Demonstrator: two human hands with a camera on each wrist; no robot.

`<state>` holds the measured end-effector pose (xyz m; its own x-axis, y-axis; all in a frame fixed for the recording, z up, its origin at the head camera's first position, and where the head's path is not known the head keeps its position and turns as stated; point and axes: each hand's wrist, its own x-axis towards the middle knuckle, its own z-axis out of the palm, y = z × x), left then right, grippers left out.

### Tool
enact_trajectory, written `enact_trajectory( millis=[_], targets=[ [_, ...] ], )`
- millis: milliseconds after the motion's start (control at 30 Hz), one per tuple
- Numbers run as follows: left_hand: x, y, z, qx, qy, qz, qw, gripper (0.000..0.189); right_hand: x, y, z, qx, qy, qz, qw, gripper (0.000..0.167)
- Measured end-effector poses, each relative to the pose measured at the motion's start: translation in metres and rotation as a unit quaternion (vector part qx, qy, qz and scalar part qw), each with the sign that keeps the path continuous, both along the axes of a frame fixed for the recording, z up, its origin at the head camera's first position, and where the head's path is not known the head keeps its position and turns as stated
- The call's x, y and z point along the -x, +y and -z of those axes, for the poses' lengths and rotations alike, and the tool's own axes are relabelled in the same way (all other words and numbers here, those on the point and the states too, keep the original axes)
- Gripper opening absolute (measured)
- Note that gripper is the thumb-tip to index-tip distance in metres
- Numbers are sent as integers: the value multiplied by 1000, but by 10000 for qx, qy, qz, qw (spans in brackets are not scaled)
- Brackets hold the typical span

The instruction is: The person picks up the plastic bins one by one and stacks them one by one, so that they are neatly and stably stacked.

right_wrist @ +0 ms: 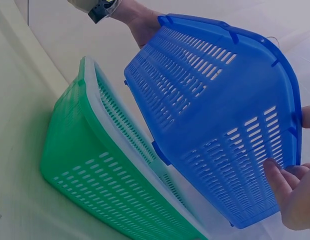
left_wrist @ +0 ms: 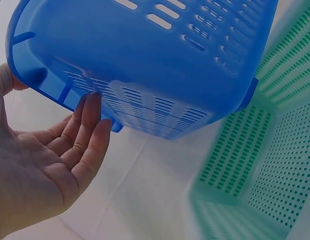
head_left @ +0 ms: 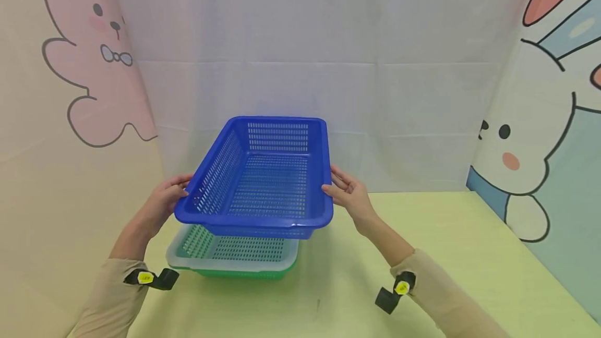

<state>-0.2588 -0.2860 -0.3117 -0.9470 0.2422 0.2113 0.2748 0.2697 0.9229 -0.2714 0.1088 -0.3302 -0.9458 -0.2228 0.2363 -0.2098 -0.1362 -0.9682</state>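
Observation:
A blue slotted plastic basket [head_left: 269, 181] is held up in the air, tilted, its open top facing me and nothing inside. My left hand [head_left: 164, 200] grips its left rim, thumb on the rim and fingers against the outer side wall. On the opposite rim, my right hand [head_left: 353, 197] holds the basket the same way. Below it on the table stands a green basket [right_wrist: 105, 185] with a white basket [head_left: 188, 262] nested inside. In the head view, the blue basket hides the far part of these two. The left wrist view shows the blue basket's underside close to the left fingers [left_wrist: 90, 120].
The pale yellow-green table [head_left: 422, 233] extends to the right of the baskets. A white curtain [head_left: 310, 40] hangs behind it. Printed cloths with a pink animal [head_left: 103, 93] and a white rabbit [head_left: 521, 140] hang at the left and right sides.

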Motion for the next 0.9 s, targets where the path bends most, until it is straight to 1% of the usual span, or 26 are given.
enact_trajectory(
  millis=[167, 333, 433, 567, 667, 733, 833, 900],
  targets=[
    [-4, -12, 3, -38, 46, 36, 10000, 35, 0, -11, 3, 105, 126, -184, 9997, 60],
    [-9, -19, 4, -84, 53, 66, 9999, 30, -1, -19, 7, 204, 158, -311, 9992, 61],
    [-11, -20, 5, -184, 49, 129, 9997, 28, -1, -22, 11, 254, 170, -375, 9988, 62],
    [-11, -21, 9, -422, 34, 238, 9988, 26, -2, -25, 15, 277, 152, -381, 9988, 63],
    [-11, -24, 12, -352, 17, 194, 9992, 27, -4, -28, 18, 284, 71, -346, 9990, 63],
    [-12, -26, 14, -223, -8, 86, 9997, 30, -4, -30, 20, 316, 38, -354, 9989, 62],
    [-13, -29, 15, -19, -40, -93, 9999, 40, -5, -34, 22, 405, 11, -356, 9985, 63],
    [-14, -31, 15, 33, -62, -179, 9998, 45, -5, -36, 24, 450, 14, -386, 9982, 63]
  ],
)
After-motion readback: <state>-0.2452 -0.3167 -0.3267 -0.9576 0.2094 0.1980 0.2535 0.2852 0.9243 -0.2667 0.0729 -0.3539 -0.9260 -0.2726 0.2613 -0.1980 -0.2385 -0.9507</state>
